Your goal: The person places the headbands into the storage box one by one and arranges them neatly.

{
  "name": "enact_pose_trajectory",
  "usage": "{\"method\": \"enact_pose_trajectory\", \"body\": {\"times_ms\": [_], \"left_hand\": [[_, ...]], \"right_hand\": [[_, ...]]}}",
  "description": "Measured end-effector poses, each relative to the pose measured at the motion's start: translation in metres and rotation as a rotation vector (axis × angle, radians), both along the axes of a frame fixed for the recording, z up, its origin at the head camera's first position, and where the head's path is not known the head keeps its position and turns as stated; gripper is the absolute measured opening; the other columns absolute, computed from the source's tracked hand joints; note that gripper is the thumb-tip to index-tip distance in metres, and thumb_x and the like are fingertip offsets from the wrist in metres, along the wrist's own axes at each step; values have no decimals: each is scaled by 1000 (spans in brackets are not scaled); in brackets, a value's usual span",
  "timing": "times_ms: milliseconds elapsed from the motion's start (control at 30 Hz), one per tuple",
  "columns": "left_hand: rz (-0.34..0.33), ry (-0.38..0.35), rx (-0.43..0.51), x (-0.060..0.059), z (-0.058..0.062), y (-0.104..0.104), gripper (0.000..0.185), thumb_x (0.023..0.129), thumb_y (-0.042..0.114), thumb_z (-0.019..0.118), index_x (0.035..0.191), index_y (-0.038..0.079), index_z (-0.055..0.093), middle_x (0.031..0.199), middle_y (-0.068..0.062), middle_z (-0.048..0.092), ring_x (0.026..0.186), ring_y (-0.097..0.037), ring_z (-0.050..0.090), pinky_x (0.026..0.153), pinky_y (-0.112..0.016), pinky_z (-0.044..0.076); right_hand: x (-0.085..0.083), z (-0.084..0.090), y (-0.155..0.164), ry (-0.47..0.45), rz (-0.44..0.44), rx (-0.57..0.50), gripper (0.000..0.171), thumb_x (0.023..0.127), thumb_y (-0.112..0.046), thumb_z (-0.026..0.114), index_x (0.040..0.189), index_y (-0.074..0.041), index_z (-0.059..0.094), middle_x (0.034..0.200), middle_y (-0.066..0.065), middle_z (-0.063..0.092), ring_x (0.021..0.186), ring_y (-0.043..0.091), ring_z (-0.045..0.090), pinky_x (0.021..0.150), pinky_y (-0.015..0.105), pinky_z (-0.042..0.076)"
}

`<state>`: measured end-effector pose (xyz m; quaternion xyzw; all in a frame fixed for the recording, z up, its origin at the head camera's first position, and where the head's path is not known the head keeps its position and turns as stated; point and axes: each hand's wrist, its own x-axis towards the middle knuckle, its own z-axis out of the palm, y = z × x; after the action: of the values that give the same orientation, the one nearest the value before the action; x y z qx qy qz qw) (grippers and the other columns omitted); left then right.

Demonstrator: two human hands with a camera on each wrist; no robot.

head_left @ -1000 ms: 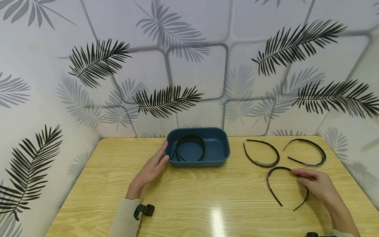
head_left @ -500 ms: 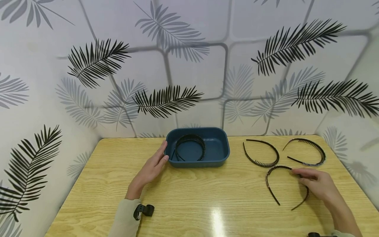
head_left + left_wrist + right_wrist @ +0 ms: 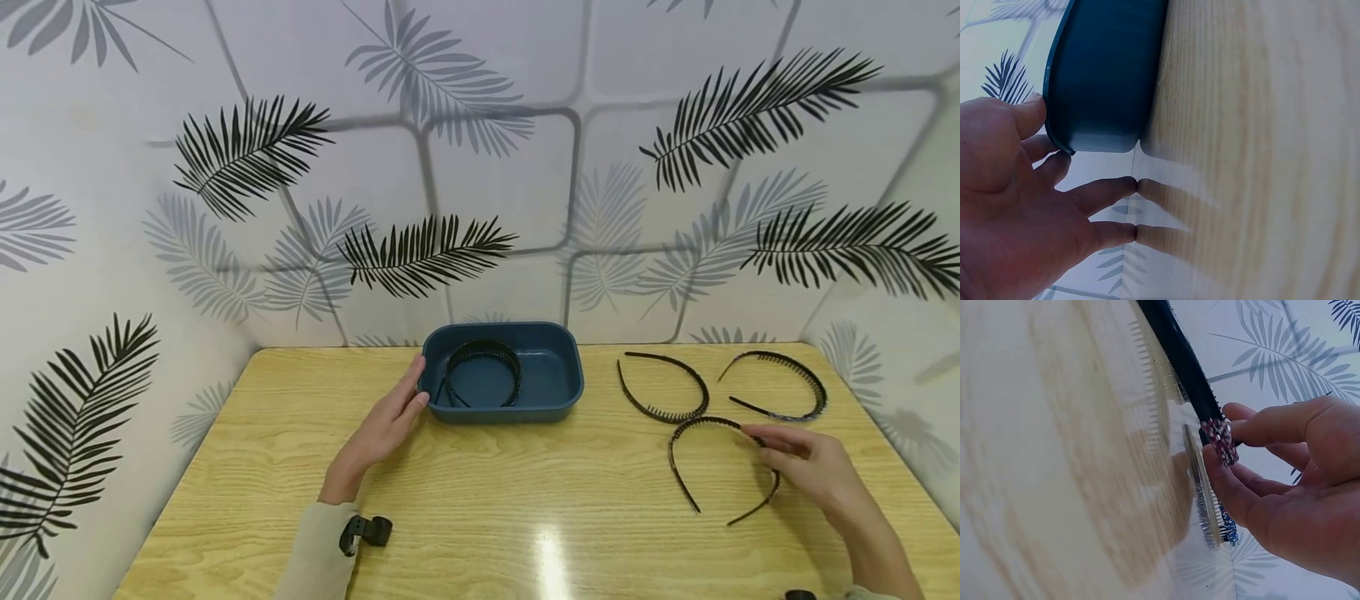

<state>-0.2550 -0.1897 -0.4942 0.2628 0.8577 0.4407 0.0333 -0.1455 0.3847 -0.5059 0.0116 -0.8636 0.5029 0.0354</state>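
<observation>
My right hand (image 3: 757, 440) pinches a black toothed headband (image 3: 671, 454) at its top, between thumb and forefinger, on the right side of the wooden table (image 3: 487, 500). The right wrist view shows the headband (image 3: 1179, 359) close up, with a glittery patch under the fingertips of that hand (image 3: 1225, 434). My left hand (image 3: 416, 390) lies with straight fingers against the left end of a dark blue tray (image 3: 555, 400). In the left wrist view, its thumb (image 3: 1029, 115) touches the tray (image 3: 1107, 75) rim. Another black headband (image 3: 482, 350) lies inside the tray.
Two more black headbands lie on the table behind my right hand, one (image 3: 702, 390) nearer the tray and one (image 3: 817, 383) by the right edge. Leaf-patterned walls close in the table at the back and both sides.
The headband under my right hand has shifted a little to the left and toward the back, its loose ends following. My left hand and the tray have stayed put.
</observation>
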Motion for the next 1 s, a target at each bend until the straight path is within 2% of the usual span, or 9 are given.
{"method": "enact_pose_trajectory", "body": {"times_ms": [133, 433, 567, 667, 800, 1000], "left_hand": [[1, 1, 0, -1, -1, 0, 62, 114, 18, 40, 164, 1, 8, 171, -12, 3, 156, -32, 9, 122, -54, 19], [-5, 1, 0, -1, -1, 0, 63, 114, 18, 40, 164, 1, 8, 171, -12, 2, 157, -32, 9, 122, -54, 19], [-4, 5, 0, -1, -1, 0, 62, 114, 18, 40, 164, 1, 8, 171, -12, 3, 156, -32, 9, 122, -54, 19], [-2, 4, 0, -1, 0, 0, 62, 113, 17, 40, 164, 0, 9, 171, -12, 3, 156, -32, 10, 122, -53, 19], [2, 9, -5, -1, 0, 1, 62, 113, 17, 41, 164, 0, 9, 171, -13, 4, 156, -32, 10, 122, -53, 19], [4, 18, 0, -1, -1, 1, 61, 113, 16, 41, 164, -1, 11, 171, -15, 5, 156, -34, 10, 122, -55, 18]], "right_hand": [[0, 1, -1, -20, 19, -30, 33, 99, -5, 69, 129, 7, 68, 112, -25, 69, 99, -11, 63, 77, 12, 53], [1, 5, -2, -79, 53, -23, 35, 100, -11, 69, 131, 5, 67, 114, -21, 71, 101, -10, 63, 77, 13, 53], [1, 8, -2, -150, 73, -83, 34, 102, -12, 67, 133, 1, 68, 105, -8, 74, 86, 4, 70, 72, 24, 58], [2, 11, -2, -172, 100, -104, 34, 103, -11, 65, 135, -1, 67, 106, -9, 74, 83, 10, 71, 66, 31, 57], [2, 13, -1, -164, 153, -78, 35, 103, -10, 63, 137, -1, 66, 116, -23, 67, 89, 4, 68, 62, 31, 54], [2, 13, -2, -160, 229, -156, 37, 103, -6, 62, 139, 2, 62, 122, -27, 65, 100, 10, 72, 72, 36, 62]]}}
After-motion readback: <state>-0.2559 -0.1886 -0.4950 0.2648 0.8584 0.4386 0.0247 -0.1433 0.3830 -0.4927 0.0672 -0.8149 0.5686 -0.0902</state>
